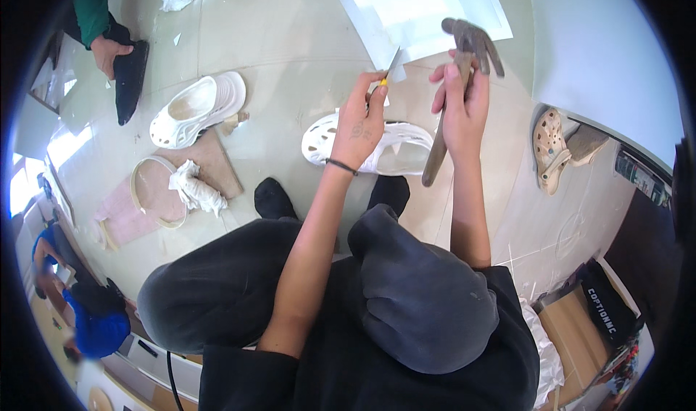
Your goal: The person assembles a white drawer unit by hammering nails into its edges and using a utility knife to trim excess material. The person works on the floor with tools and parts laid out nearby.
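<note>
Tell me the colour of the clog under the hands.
White clog, with holes; clearest in the head view.

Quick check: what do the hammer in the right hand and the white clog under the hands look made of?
Hammer: dull grey claw head, likely metal; brownish worn handle, probably wood. White clog: matte, one-piece with moulded holes, so likely foam or soft plastic.

At the lower right, an open brown cardboard box [576,335] stands on the floor. Just beside it, on its right, lies a flat black package [607,308] bearing white lettering. Higher along the right edge, a small dark rectangular label [638,175] with pale print sits on a dark surface.
</note>
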`<state>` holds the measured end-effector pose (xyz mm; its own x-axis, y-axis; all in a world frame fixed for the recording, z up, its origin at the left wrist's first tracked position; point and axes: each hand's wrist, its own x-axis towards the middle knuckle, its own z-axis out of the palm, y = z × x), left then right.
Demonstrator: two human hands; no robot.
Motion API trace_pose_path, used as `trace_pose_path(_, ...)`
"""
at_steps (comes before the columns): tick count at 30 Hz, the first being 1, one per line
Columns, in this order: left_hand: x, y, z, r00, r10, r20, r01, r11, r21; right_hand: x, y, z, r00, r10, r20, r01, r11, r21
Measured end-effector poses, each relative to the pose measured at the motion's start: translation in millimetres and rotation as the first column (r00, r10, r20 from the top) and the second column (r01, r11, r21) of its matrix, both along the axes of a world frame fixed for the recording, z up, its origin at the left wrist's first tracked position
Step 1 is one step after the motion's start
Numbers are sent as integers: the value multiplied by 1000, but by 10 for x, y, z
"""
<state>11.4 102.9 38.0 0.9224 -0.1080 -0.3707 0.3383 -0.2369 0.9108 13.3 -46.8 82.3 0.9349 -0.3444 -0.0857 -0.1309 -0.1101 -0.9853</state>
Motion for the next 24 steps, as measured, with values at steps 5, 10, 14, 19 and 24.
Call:
trace_pose_path(5,-18,-17,-18,1000,10,5,-10,1000,-19,-240,15,61,980,72,-185,-79,996,-30)
trace_pose_path(10,-37,-36,7,1000,-3,-12,3,1000,-18,-388,7,38,968,113,-225,-159,967,-197)
trace_pose_path(14,-15,-21,107,997,-2,-71,1,1000,-8,-440,7,125,940,189,-285,-263,932,-248)
trace_pose_path(19,3,-27,149,992,-11,-128,8,1000,-28,-472,-57,97,894,269,-357,-376,885,-274)
trace_pose_path(24,28,-52,226,985,-6,-171,-9,996,-90,-301,-88,185,881,330,-338,-458,772,-441)
